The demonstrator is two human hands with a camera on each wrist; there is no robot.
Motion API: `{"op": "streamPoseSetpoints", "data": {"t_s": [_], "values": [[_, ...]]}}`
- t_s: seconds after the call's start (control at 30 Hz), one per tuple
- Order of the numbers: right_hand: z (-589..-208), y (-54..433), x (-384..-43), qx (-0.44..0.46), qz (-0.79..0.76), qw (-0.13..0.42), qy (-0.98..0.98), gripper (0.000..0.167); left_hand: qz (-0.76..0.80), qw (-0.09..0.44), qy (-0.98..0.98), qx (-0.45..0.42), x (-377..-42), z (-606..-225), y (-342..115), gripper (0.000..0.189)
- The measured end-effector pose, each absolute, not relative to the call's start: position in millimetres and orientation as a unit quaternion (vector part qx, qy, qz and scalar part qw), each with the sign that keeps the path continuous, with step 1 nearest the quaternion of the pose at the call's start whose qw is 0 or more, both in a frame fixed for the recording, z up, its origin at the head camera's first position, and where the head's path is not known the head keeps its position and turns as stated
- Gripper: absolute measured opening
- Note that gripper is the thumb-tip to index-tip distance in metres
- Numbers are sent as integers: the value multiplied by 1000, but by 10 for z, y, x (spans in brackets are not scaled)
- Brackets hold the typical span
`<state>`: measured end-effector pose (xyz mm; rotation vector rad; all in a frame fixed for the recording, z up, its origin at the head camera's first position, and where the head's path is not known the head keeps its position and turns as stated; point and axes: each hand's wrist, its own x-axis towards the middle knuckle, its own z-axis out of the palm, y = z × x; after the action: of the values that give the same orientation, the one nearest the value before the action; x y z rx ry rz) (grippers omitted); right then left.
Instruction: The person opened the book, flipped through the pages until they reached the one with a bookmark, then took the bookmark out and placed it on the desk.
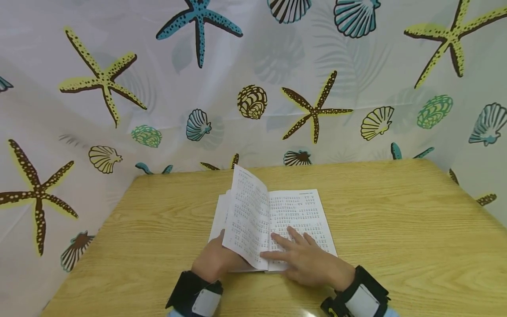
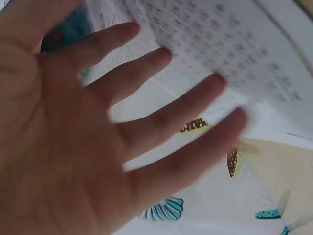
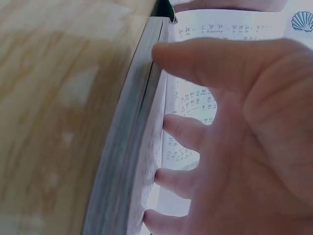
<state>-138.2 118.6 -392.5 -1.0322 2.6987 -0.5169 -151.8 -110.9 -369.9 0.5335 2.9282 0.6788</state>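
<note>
An open book (image 1: 299, 209) with lines of small printed text lies on the wooden table. One leaf (image 1: 249, 215) stands raised on its left side, curving up from the middle fold. My left hand (image 1: 218, 259) is at the lower left of the book, its fingers partly hidden behind that leaf. The left wrist view shows the fingers (image 2: 161, 120) spread and nearly straight, tips by the printed paper. My right hand (image 1: 310, 262) rests on the lower right page with fingers spread. In the right wrist view its thumb (image 3: 183, 56) lies against the book's thick edge (image 3: 124, 137).
The wooden table (image 1: 396, 211) extends to both sides of the book. Behind it hangs a white cloth (image 1: 222, 88) printed with starfish and shells. Black bands with pale plates sit on the left wrist (image 1: 196, 293) and the right wrist (image 1: 360, 293).
</note>
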Motion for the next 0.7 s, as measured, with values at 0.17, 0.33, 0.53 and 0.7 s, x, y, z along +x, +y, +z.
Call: {"op": "streamPoseSetpoints", "data": {"t_s": [0.17,0.33,0.53,0.7], "values": [[-3912,1193,-1391,-346,-175,102,916,60,151,-195,954,169,-1626,-3563,-1162,31],[-3897,1195,-1394,-339,-177,107,918,61,200,-341,905,160,-1681,-3437,-1171,30],[-3901,1182,-1391,-347,-177,107,915,62,108,-106,948,279,-1643,-3548,-1116,57],[-3901,1173,-1391,-351,-175,109,913,61,110,119,958,237,-1593,-3676,-1054,71]]}}
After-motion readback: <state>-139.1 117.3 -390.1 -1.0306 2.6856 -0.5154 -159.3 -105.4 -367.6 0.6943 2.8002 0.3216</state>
